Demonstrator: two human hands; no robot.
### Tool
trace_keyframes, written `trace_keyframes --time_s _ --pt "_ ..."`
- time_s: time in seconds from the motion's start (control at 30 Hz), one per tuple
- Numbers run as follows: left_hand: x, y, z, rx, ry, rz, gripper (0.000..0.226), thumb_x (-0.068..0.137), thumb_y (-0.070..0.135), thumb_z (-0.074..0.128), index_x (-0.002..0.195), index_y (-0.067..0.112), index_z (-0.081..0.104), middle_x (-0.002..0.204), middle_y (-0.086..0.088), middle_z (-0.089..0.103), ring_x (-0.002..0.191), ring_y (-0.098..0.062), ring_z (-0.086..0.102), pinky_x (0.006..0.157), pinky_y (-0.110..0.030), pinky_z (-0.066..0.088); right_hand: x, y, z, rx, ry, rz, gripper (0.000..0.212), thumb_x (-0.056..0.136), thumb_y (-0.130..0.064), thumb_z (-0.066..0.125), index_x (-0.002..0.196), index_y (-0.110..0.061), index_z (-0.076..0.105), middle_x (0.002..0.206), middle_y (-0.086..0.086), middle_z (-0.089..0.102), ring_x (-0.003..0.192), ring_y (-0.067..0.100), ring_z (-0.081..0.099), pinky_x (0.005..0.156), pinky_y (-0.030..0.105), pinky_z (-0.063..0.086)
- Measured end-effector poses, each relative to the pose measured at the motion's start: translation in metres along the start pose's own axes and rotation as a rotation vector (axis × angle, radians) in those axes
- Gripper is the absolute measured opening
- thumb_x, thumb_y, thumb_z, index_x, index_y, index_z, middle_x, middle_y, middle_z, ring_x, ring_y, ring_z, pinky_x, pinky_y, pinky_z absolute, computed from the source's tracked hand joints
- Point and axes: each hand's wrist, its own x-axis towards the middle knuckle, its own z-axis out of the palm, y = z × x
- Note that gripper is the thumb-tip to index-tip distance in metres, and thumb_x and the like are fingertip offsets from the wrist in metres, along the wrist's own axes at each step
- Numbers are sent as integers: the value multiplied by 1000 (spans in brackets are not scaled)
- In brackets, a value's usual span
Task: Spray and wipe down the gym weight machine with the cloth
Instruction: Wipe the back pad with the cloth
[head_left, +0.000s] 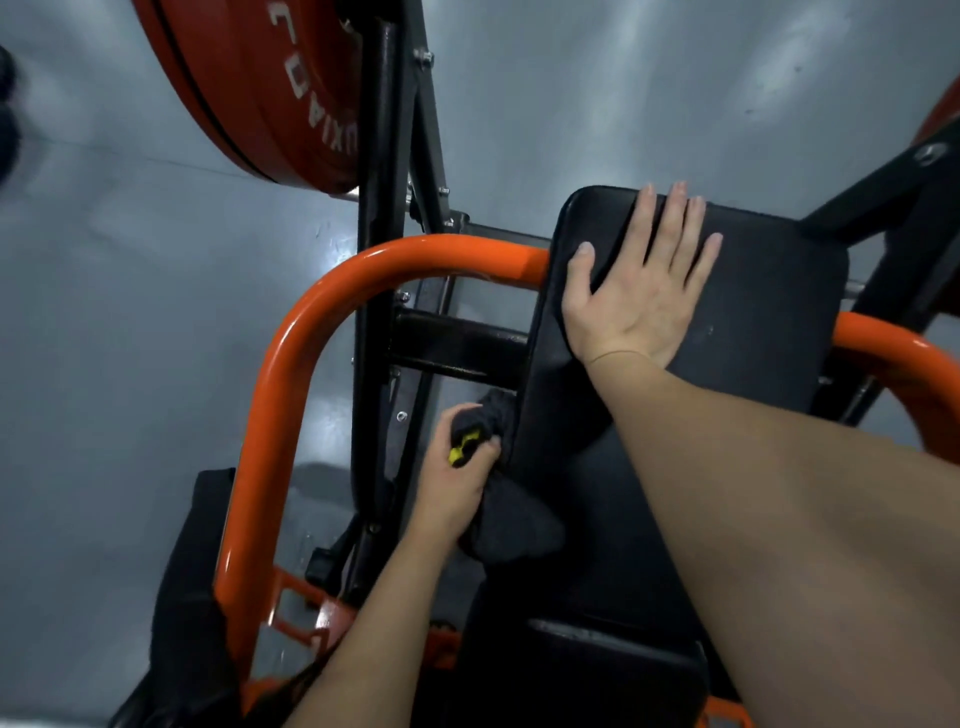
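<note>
Seemingly partway through wiping, left hand (454, 486) grips the cloth (519, 530) beside the black pad (769, 322), right hand (641, 296) flat on it; orange frame (288, 364) probably left to do.

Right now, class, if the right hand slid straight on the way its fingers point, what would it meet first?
The right hand lies flat on the black pad, fingertips at its far edge. Beyond that only grey floor shows, so the way looks free, depth unclear.
</note>
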Motion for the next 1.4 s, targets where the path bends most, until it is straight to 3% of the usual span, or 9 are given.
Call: trace_keyframes --time_s 0.23,0.33,0.53,0.67,0.8,1.03,1.2,1.3,1.4 --pt "80 112 53 -101 156 389 30 91 24 76 117 15 65 116 -2 69 115 -18 64 104 -42 51 2 4 5 -7 -5 -22 76 97 -50 29 162 -9 24 169 17 18 157 33 12 127 55 6" --pt "127 168 74 164 99 501 39 82 51 75 112 28 66 107 8 69 110 -16 62 94 -43 54 3 4 3 -19 -41 -22 77 98 -51 20 162 -8 20 170 17 14 158 33 8 127 54 4" --pt "113 128 56 48 149 385 41 82 29 82 113 19 59 111 6 66 108 -11 64 99 -36 52 2 1 1 -38 -2 -29 77 97 -50 32 162 -9 23 168 17 18 157 34 13 126 55 7" --pt "44 27 26 -154 127 -26 32 94 15 70 122 11 55 117 -10 68 108 -16 66 100 -40 53 0 -1 0 -37 4 -21 77 98 -51 34 162 -8 23 168 17 19 157 34 13 126 56 8" --pt "-30 -34 1 -140 132 -291 25 90 31 69 113 25 62 114 -14 70 110 -33 67 97 -50 55 0 -2 -2 -41 -1 -22 77 98 -51 33 162 -9 22 169 17 18 157 34 13 126 56 7" --pt "21 27 27 -104 227 -46 15 95 23 70 109 21 64 98 11 72 93 -3 67 86 -23 52 0 -2 0 -68 12 -17 77 99 -52 30 162 -10 22 169 16 17 157 33 13 127 54 8" --pt "82 76 47 -97 252 123 24 90 39 73 111 28 66 109 11 74 107 -7 68 100 -35 52 0 -2 2 -71 29 -13 76 98 -52 32 162 -10 24 169 15 19 157 32 14 127 54 9" --pt "62 48 41 -138 247 84 24 94 30 71 112 16 64 107 4 74 102 -10 68 97 -34 53 0 -2 1 -60 24 -13 77 98 -51 32 162 -10 24 169 15 19 157 32 13 127 54 8" --pt "13 -20 22 -129 219 -214 9 99 22 67 107 22 64 103 2 72 97 -4 67 92 -30 50 0 -2 0 -68 5 -13 77 98 -51 31 162 -10 22 169 16 17 158 32 12 127 54 8"
